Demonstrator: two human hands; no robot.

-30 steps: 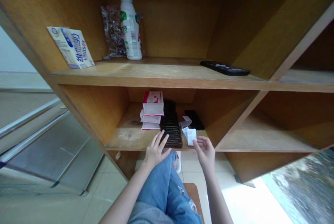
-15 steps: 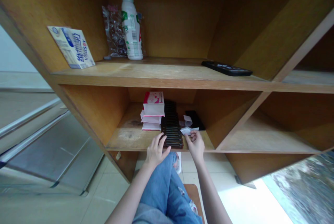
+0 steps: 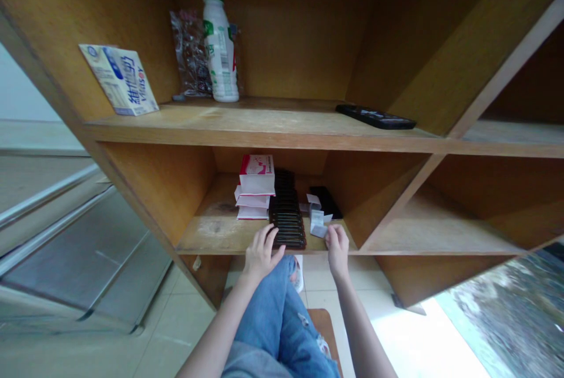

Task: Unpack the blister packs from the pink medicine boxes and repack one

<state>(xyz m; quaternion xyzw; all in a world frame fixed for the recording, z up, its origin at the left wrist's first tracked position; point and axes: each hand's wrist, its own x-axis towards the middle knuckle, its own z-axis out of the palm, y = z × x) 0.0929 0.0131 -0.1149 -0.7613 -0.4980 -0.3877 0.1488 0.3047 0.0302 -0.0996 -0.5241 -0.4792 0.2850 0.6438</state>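
Note:
A long row of thin, dark, glossy pieces (image 3: 287, 219) lies packed front to back on the lower shelf; their kind is too small to make out. My left hand (image 3: 261, 253) rests at the front left of this row, fingers apart and fingertips against its side. To the right of the row is a creased white paper strip (image 3: 317, 223), partly folded. My right hand (image 3: 338, 248) is beside the strip's lower right edge at the shelf front, fingers curled together. Whether they pinch the paper's edge is hidden.
White and pink boxes (image 3: 256, 184) are stacked left of the row. Behind the paper lies a flat black object (image 3: 328, 201). The upper shelf holds a white bottle (image 3: 221, 52), a clear plastic wrapper (image 3: 190, 54), a flattened Vitasoy carton (image 3: 121, 81) and a black phone-like object (image 3: 376, 116).
My right hand has moved right and slightly down. The white paper, earlier pinched in its fingers, now hangs or lies lower and more opened out. My left hand stays by the row.

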